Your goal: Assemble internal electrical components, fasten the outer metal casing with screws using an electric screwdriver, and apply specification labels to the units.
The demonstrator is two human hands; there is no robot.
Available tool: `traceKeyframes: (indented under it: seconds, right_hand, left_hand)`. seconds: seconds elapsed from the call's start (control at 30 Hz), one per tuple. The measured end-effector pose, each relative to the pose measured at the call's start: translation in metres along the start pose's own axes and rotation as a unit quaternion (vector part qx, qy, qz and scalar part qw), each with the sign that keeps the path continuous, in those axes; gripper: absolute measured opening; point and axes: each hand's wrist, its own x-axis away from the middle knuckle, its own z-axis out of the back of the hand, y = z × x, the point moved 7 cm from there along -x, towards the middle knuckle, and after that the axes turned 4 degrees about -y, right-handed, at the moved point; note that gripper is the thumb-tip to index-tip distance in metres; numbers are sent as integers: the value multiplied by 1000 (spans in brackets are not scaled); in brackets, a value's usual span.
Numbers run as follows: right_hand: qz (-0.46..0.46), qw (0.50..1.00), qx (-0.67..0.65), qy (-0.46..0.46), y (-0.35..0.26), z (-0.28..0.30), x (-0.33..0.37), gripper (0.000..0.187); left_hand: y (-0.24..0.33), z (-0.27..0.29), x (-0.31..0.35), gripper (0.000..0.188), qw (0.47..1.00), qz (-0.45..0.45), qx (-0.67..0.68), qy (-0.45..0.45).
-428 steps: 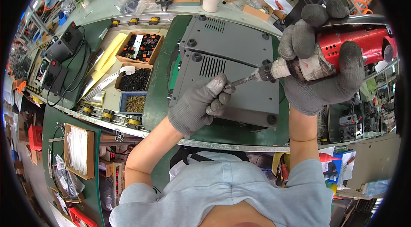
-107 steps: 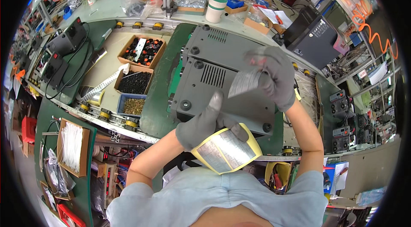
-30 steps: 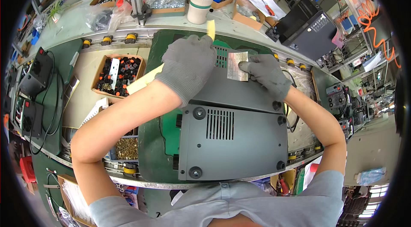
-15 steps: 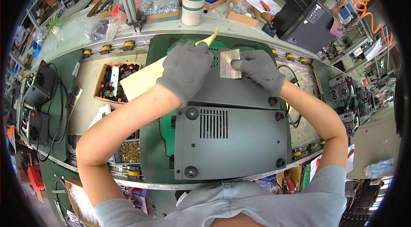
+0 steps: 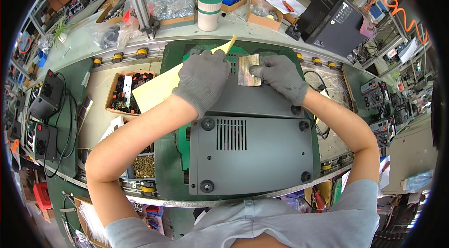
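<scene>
Two dark grey metal machine housings lie side by side on a green board (image 5: 168, 173). The nearer housing (image 5: 252, 164) shows vent slots and several black rubber feet. Over the farther housing (image 5: 234, 100), my gloved left hand (image 5: 202, 79) is closed on a yellow paper sheet (image 5: 156, 90), which sticks out on both sides of it. My gloved right hand (image 5: 283, 77) pinches the right edge of a silvery printed label (image 5: 248, 69) between thumb and fingers. The label is over the farther housing's surface, beside its vent holes; whether it touches cannot be told.
On the left are a box of black and orange small parts (image 5: 114, 103) and a tray of brass screws (image 5: 142, 167). A white cup with a green lid (image 5: 209, 14) stands on the back bench, near a black computer case (image 5: 332, 21). Finished-looking machines (image 5: 44, 140) flank the board.
Both hands stay almost in place, still holding the sheet and the label. The label has shifted very slightly left. At the far left back, another person shows more of their body.
</scene>
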Motion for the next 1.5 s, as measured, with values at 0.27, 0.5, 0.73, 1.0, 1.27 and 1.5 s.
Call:
traceKeyframes:
  seconds: [0.27, 0.5, 0.73, 1.0, 1.27, 1.5]
  right_hand:
    - [8, 1000, 14, 11, -9, 0, 4, 20]
    - [153, 985, -45, 63, -52, -10, 40, 21]
    - [49, 991, -120, -25, -78, -7, 22, 30]
    - [-49, 994, 38, -85, -21, -13, -7, 32]
    - [-34, 998, 8, -56, -24, -3, 4, 30]
    - [-56, 997, 27, -55, -14, 0, 1, 34]
  left_hand:
    - [1, 4, 2, 13, 1000, -1, 8, -19]
    - [-13, -9, 8, 19, 994, 43, 91, -39]
    - [-32, -16, 13, 20, 973, 119, 190, -50]
    - [-33, -18, 20, 22, 965, 126, 224, 48]
    - [-28, -18, 16, 23, 973, 122, 198, -14]
    - [-22, -15, 14, 24, 983, 82, 166, 16]
